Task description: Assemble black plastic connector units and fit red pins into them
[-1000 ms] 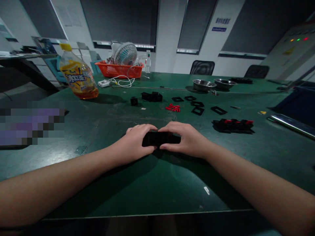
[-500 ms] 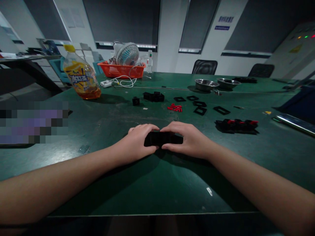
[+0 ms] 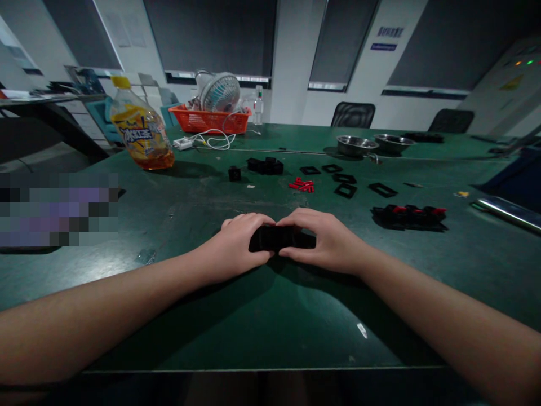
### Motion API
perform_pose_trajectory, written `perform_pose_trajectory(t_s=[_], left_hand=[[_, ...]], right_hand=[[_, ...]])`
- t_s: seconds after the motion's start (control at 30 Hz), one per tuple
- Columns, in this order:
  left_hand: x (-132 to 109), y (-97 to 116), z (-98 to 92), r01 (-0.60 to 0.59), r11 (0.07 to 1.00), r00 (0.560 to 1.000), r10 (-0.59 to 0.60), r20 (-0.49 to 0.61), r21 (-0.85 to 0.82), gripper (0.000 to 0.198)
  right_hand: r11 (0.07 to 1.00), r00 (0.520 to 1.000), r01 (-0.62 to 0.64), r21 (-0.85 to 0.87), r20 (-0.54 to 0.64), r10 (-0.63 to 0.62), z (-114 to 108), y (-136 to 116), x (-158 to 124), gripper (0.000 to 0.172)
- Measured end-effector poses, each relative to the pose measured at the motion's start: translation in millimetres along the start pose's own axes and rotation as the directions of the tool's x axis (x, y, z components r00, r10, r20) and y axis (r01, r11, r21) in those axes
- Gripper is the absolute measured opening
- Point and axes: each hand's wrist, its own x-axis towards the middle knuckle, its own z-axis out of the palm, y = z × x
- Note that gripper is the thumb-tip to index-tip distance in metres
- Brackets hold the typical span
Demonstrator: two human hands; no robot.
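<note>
A dark, oblong black plastic part (image 3: 276, 239) is gripped from both ends, low over the table near its front. My left hand (image 3: 243, 242) closes on its left end, thumb below and fingers above. On the right end, my right hand (image 3: 323, 239) pinches it the same way. The part's details are lost in shadow. Beyond my hands lie small red pieces (image 3: 301, 185), several flat black frames (image 3: 345, 190), a cluster of black blocks (image 3: 265, 166) and a single black block (image 3: 234, 173). Black parts with red pieces in them (image 3: 409, 217) sit to the right.
On the green table (image 3: 190, 332) stand a tea bottle (image 3: 141, 135) at left, a red basket (image 3: 209, 120) with a fan, and metal bowls (image 3: 355, 145). A white cable (image 3: 217, 139) lies before the basket. At right is a shiny metallic object (image 3: 507, 214).
Both hands keep their hold on the black plastic part, almost without moving. The whole view has shifted very slightly.
</note>
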Motion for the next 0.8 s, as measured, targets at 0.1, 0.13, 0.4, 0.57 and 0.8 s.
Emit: perform_pose_trajectory(t_s=[0.1,0.13,0.4,0.57,0.8], left_hand=[[0.0,-0.3,-0.1,0.003,1.0,1.0,-0.003,0.001,0.004,0.042],[0.0,-0.1,-0.2,0.004,1.0,1.0,-0.004,0.003,0.005,0.041],[0.5,2.1,-0.5,0.029,1.0,1.0,-0.029,0.006,-0.002,0.042],[0.3,2.2,-0.9,0.033,0.999,0.999,-0.033,0.005,-0.005,0.043],[0.4,3.1,-1.5,0.034,0.999,0.999,-0.034,0.012,-0.004,0.042]], right_hand=[[1.0,1.0,0.005,0.0,-0.001,-0.005,-0.7,-0.5,0.1,0.038],[1.0,1.0,0.001,-0.001,0.001,-0.001,-0.9,-0.7,0.2,0.038],[1.0,1.0,-0.014,0.004,-0.001,0.014,-0.9,-2.2,0.9,0.037],[1.0,1.0,-0.015,0.003,0.002,0.015,-0.9,-1.8,0.5,0.037],[1.0,1.0,-0.008,0.011,-0.008,0.008,-0.6,-1.6,1.0,0.036]])
